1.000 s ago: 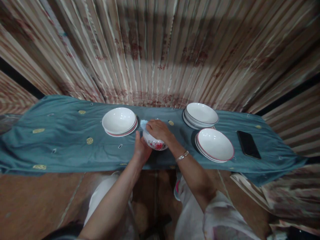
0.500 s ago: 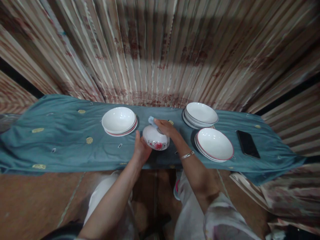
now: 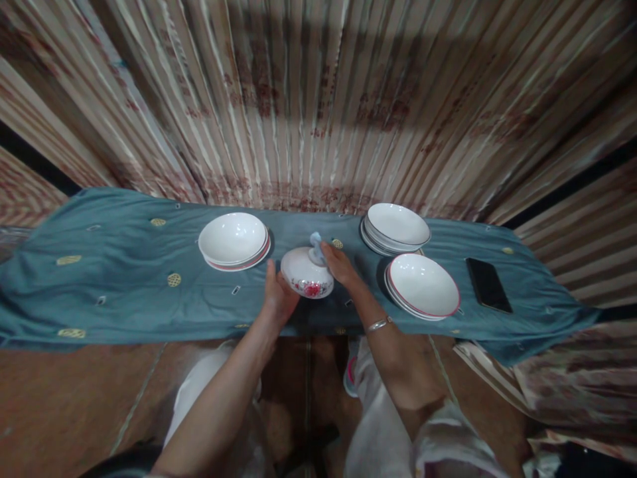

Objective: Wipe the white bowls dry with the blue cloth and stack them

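The left hand (image 3: 281,295) grips a flower-printed white bowl (image 3: 297,268), underside up; the right hand (image 3: 340,263) holds a pale blue cloth (image 3: 315,239) at its foot. On the teal tablecloth (image 3: 124,265), a bowl stack (image 3: 233,238) stands left, a dark-rimmed stack (image 3: 398,226) and red-rimmed stack (image 3: 423,285) right, near a black smartphone (image 3: 488,284).

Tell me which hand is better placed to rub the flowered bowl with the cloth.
Probably the right hand: it already holds the light blue cloth at the flowered bowl, while the left hand is occupied holding the bowl from its left side.
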Available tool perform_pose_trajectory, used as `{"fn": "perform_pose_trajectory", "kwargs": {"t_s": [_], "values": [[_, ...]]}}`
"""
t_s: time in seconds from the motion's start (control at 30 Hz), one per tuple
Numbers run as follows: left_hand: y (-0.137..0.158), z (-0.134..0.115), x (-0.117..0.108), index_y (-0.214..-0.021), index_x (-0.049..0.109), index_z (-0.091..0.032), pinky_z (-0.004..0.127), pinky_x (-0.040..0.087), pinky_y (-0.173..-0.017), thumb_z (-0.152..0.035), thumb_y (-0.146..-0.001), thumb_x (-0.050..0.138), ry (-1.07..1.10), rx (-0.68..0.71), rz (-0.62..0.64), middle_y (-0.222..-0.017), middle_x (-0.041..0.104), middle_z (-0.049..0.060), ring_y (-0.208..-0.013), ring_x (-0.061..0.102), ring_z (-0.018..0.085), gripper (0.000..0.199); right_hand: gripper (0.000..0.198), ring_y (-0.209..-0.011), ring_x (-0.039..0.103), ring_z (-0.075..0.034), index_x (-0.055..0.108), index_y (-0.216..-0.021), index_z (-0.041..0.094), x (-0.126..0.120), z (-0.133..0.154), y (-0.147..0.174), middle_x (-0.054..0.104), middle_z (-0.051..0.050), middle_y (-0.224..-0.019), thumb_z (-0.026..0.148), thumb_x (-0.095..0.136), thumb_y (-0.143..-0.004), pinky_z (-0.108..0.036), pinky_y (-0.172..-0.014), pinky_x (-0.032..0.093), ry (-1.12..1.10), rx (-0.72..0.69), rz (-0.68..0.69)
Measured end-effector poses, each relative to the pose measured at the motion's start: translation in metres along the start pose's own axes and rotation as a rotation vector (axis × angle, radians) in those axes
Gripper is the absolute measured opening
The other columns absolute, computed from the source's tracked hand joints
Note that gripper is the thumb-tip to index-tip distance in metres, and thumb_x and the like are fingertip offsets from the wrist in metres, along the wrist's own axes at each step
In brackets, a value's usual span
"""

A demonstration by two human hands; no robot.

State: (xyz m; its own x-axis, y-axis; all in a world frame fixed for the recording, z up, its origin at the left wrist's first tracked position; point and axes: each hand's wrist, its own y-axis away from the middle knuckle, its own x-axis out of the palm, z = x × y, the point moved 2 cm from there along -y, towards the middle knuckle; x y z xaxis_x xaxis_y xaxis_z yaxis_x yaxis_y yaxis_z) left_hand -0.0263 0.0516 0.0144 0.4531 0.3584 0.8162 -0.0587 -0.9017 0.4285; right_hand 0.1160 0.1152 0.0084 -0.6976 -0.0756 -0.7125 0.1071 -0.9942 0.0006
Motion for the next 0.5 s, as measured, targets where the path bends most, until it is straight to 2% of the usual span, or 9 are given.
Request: {"fn": "perform_pose_trajectory", "kwargs": {"t_s": [0.1, 0.3, 0.4, 0.5], "values": [[-0.001, 0.000, -0.001, -0.140, 0.055, -0.006, 0.049, 0.044, -0.114, -0.054, -0.101, 0.029, -0.012, -0.002, -0.012, -0.121, 0.074, 0.019, -0.129, 0.061, 0.033, 0.067, 0.055, -0.116, 0.068, -0.023, 0.070, -0.120, 0.022, 0.002, -0.004, 0.007, 0.075, -0.008, -0.119, 0.045, 0.022, -0.107, -0.037, -0.099, 0.051, -0.058, 0.089, -0.004], [-0.002, 0.000, -0.004, -0.139, 0.055, -0.006, 0.049, 0.044, -0.113, -0.052, -0.101, 0.033, 0.012, -0.005, 0.007, -0.121, 0.074, 0.019, -0.129, 0.061, 0.033, 0.064, 0.048, -0.113, 0.070, -0.024, 0.069, -0.120, 0.020, 0.003, -0.012, 0.022, 0.076, -0.011, -0.115, 0.033, 0.025, -0.106, -0.036, -0.095, 0.053, -0.003, 0.011, -0.111], [-0.003, 0.001, -0.005, -0.139, 0.055, -0.005, 0.048, 0.045, -0.113, -0.053, -0.100, 0.033, 0.007, -0.005, -0.004, -0.121, 0.074, 0.020, -0.128, 0.062, 0.034, 0.066, 0.048, -0.109, 0.071, -0.024, 0.068, -0.121, 0.018, 0.004, -0.013, 0.031, 0.076, -0.013, -0.113, 0.030, 0.024, -0.106, -0.037, -0.091, 0.055, 0.110, -0.017, -0.135], [-0.003, 0.001, -0.005, -0.140, 0.054, -0.005, 0.049, 0.046, -0.111, -0.054, -0.100, 0.032, 0.002, 0.005, -0.007, -0.120, 0.074, 0.020, -0.125, 0.063, 0.034, 0.067, 0.046, -0.112, 0.069, -0.024, 0.065, -0.124, 0.015, 0.003, -0.009, 0.040, 0.073, -0.015, -0.120, 0.025, 0.024, -0.106, -0.034, -0.092, 0.053, 0.235, -0.037, -0.139]]}}
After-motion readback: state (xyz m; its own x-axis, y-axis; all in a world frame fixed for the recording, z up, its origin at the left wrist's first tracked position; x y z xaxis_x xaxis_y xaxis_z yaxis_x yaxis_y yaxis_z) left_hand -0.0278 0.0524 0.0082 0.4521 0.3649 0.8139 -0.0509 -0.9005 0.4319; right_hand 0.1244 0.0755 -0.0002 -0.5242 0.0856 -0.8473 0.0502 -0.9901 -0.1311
